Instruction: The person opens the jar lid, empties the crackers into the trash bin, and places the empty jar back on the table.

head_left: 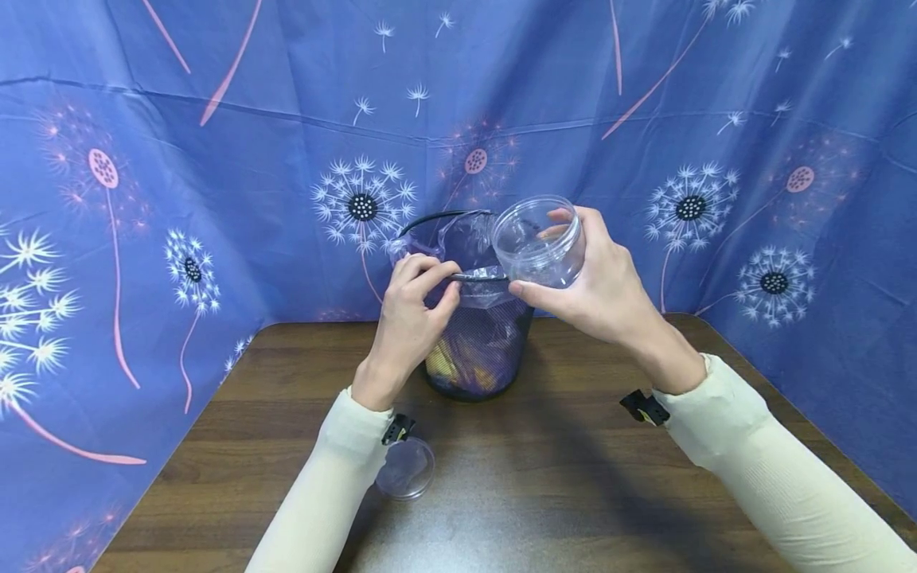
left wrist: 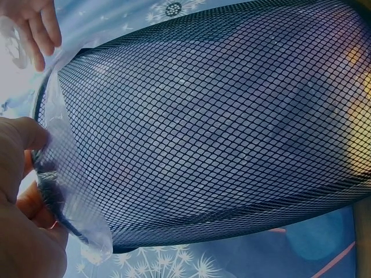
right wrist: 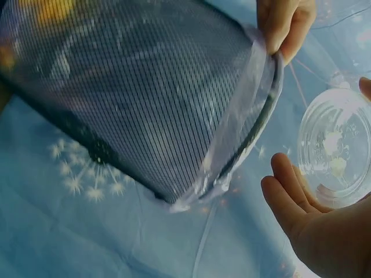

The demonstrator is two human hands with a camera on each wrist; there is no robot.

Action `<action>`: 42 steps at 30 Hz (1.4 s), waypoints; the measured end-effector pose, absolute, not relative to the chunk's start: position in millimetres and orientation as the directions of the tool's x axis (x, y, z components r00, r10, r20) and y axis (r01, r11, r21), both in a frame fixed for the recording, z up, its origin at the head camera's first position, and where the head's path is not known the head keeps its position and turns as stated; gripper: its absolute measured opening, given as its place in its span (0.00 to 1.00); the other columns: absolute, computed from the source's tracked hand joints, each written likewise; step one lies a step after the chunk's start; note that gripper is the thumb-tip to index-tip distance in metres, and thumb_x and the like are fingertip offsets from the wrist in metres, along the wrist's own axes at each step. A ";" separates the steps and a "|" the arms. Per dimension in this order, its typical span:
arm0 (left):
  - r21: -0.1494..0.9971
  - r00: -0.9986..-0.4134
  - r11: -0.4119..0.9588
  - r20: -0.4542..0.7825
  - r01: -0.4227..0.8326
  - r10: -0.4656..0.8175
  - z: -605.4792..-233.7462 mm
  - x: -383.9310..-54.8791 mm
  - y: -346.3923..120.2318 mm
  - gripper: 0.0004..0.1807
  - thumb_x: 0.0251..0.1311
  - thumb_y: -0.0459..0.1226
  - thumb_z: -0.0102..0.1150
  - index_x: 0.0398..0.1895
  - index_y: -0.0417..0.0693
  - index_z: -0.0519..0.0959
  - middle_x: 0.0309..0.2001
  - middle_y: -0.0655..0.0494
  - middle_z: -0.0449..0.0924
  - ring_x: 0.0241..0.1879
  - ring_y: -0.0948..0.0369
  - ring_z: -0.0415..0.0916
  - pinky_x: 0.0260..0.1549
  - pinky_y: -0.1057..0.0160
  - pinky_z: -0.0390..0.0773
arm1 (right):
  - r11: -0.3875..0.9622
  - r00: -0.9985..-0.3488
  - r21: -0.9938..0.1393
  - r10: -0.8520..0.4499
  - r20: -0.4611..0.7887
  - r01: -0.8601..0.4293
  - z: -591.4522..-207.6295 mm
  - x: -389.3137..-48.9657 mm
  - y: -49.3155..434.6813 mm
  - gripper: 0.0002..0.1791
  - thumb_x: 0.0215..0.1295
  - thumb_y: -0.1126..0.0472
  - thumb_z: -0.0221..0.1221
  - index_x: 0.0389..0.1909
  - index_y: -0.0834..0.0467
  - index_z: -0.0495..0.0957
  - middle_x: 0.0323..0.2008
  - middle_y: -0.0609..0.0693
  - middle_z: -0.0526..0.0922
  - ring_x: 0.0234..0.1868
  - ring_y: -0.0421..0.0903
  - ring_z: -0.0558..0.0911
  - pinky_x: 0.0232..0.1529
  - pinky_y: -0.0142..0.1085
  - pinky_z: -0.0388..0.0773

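Observation:
A black mesh wastebasket (head_left: 494, 342) with a clear purplish bag lining it stands toward the back of the table. My left hand (head_left: 418, 314) pinches the near left of its rim, thumb outside and fingers over the edge, as the left wrist view also shows. Above the rim's right side, my right hand (head_left: 609, 278) grips a clear plastic jar (head_left: 539, 247), tilted with its open mouth toward the basket. No contents can be made out in the jar. The bag's edge (right wrist: 232, 145) folds over the rim. Yellow and orange items (head_left: 458, 366) show through the mesh low down.
A clear round lid (head_left: 406, 469) lies on the brown wooden table (head_left: 516, 485), beside my left forearm. Blue curtains (head_left: 286, 175) printed with dandelions hang behind the table and along its sides. A black strap or clip sits at each sleeve cuff.

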State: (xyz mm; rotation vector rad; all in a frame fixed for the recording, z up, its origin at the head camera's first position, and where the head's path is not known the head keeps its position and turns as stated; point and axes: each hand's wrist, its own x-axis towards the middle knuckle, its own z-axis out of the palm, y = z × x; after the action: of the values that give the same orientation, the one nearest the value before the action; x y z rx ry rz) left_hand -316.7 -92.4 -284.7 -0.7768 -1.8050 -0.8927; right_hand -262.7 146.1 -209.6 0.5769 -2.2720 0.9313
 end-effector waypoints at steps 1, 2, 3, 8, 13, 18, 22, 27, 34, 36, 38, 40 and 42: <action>0.237 -0.351 0.532 0.928 0.813 0.124 -284.8 -316.8 -92.2 0.09 0.56 0.35 0.61 0.41 0.51 0.84 0.38 0.59 0.74 0.46 0.58 0.67 0.49 0.60 0.66 | 0.642 -0.719 -0.482 -0.161 0.676 -0.596 -211.5 -258.5 145.9 0.50 0.37 0.38 0.72 0.62 0.46 0.60 0.49 0.40 0.78 0.40 0.41 0.78 0.39 0.39 0.71; 0.235 -0.350 0.533 0.929 0.813 0.125 -284.7 -316.9 -92.1 0.09 0.56 0.35 0.61 0.41 0.50 0.84 0.38 0.59 0.74 0.45 0.58 0.67 0.49 0.60 0.66 | 0.622 -0.719 -0.495 -0.165 0.675 -0.607 -212.6 -252.9 145.2 0.49 0.39 0.41 0.73 0.62 0.47 0.59 0.48 0.41 0.78 0.40 0.41 0.79 0.39 0.38 0.71; 0.233 -0.348 0.532 0.929 0.814 0.125 -284.3 -316.9 -92.1 0.09 0.56 0.35 0.61 0.40 0.50 0.84 0.38 0.59 0.74 0.45 0.58 0.67 0.49 0.60 0.66 | 0.601 -0.716 -0.504 -0.172 0.676 -0.620 -213.1 -246.9 144.5 0.48 0.40 0.44 0.73 0.62 0.49 0.59 0.48 0.43 0.79 0.41 0.41 0.79 0.39 0.37 0.72; 0.231 -0.345 0.531 0.930 0.815 0.125 -282.6 -316.7 -92.0 0.09 0.56 0.35 0.61 0.40 0.49 0.84 0.38 0.59 0.74 0.45 0.58 0.67 0.49 0.60 0.66 | 0.534 -0.702 -0.521 -0.214 0.679 -0.666 -215.7 -221.2 142.1 0.44 0.44 0.58 0.74 0.60 0.58 0.58 0.49 0.51 0.79 0.42 0.42 0.80 0.41 0.30 0.73; 0.233 -0.347 0.533 0.930 0.814 0.123 -283.8 -317.7 -92.3 0.10 0.56 0.34 0.61 0.41 0.50 0.84 0.38 0.58 0.74 0.45 0.58 0.68 0.50 0.59 0.66 | 0.506 -0.704 -0.532 -0.242 0.668 -0.679 -229.1 -214.7 147.1 0.42 0.44 0.64 0.73 0.59 0.61 0.59 0.49 0.53 0.79 0.43 0.42 0.80 0.43 0.27 0.72; 0.233 -0.350 0.536 0.928 0.812 0.126 -283.4 -317.2 -93.0 0.09 0.56 0.35 0.61 0.41 0.50 0.83 0.39 0.59 0.74 0.46 0.58 0.67 0.52 0.60 0.66 | 0.480 -0.720 -0.559 -0.270 0.639 -0.676 -247.5 -212.8 151.0 0.42 0.44 0.65 0.72 0.59 0.62 0.59 0.50 0.54 0.78 0.45 0.45 0.79 0.44 0.27 0.71; 0.240 -0.360 0.535 0.924 0.810 0.130 -283.7 -316.7 -92.3 0.09 0.57 0.36 0.61 0.41 0.51 0.83 0.39 0.60 0.74 0.46 0.59 0.67 0.49 0.60 0.66 | 0.473 -0.750 -0.592 -0.292 0.593 -0.652 -264.0 -212.1 153.5 0.41 0.45 0.64 0.72 0.59 0.62 0.59 0.50 0.54 0.78 0.46 0.46 0.79 0.45 0.26 0.70; 0.242 -0.362 0.535 0.923 0.809 0.130 -284.5 -316.5 -91.8 0.09 0.57 0.36 0.61 0.41 0.52 0.83 0.39 0.60 0.73 0.46 0.59 0.67 0.50 0.60 0.66 | 0.498 -0.775 -0.600 -0.316 0.547 -0.626 -284.1 -212.6 154.6 0.42 0.46 0.62 0.72 0.60 0.61 0.60 0.50 0.53 0.78 0.46 0.43 0.78 0.46 0.27 0.69; 0.245 -0.365 0.536 0.922 0.808 0.128 -285.1 -316.0 -92.3 0.09 0.57 0.36 0.61 0.41 0.53 0.83 0.39 0.60 0.73 0.46 0.59 0.67 0.49 0.60 0.66 | 0.496 -0.806 -0.636 -0.352 0.476 -0.592 -308.7 -211.8 155.4 0.38 0.47 0.58 0.72 0.57 0.60 0.63 0.48 0.53 0.78 0.42 0.41 0.80 0.40 0.32 0.74; 0.246 -0.365 0.533 0.922 0.809 0.128 -285.1 -316.3 -92.2 0.09 0.56 0.36 0.61 0.41 0.53 0.84 0.39 0.60 0.73 0.46 0.59 0.67 0.49 0.60 0.66 | 0.501 -0.810 -0.637 -0.362 0.461 -0.586 -314.5 -211.2 155.2 0.37 0.47 0.57 0.72 0.56 0.59 0.63 0.48 0.53 0.78 0.41 0.41 0.80 0.39 0.34 0.75; 0.245 -0.362 0.531 0.924 0.811 0.126 -285.0 -316.1 -92.2 0.09 0.56 0.36 0.61 0.41 0.52 0.84 0.39 0.60 0.74 0.46 0.59 0.67 0.49 0.60 0.66 | 0.514 -0.813 -0.630 -0.370 0.450 -0.583 -319.7 -210.3 154.9 0.36 0.48 0.56 0.71 0.55 0.59 0.64 0.48 0.53 0.78 0.40 0.40 0.80 0.39 0.34 0.75; 0.243 -0.359 0.531 0.925 0.812 0.127 -284.7 -316.0 -92.1 0.09 0.56 0.35 0.61 0.41 0.51 0.84 0.39 0.60 0.74 0.46 0.59 0.67 0.49 0.60 0.66 | 0.534 -0.813 -0.613 -0.372 0.449 -0.583 -324.0 -209.4 154.6 0.35 0.48 0.55 0.71 0.54 0.57 0.65 0.47 0.52 0.78 0.41 0.39 0.79 0.40 0.34 0.75; 0.239 -0.357 0.532 0.925 0.812 0.130 -283.8 -315.7 -92.0 0.09 0.57 0.36 0.61 0.41 0.50 0.84 0.39 0.60 0.74 0.46 0.59 0.67 0.50 0.60 0.66 | 0.542 -0.813 -0.606 -0.370 0.451 -0.583 -327.1 -208.6 154.4 0.33 0.48 0.54 0.71 0.53 0.56 0.66 0.47 0.52 0.78 0.41 0.39 0.79 0.41 0.34 0.74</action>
State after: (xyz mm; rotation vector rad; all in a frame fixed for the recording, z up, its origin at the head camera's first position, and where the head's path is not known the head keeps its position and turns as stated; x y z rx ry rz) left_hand -315.7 -92.0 -283.8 -0.7812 -1.8120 -0.8923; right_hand -208.6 154.4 -327.1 0.7950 -2.5125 1.1353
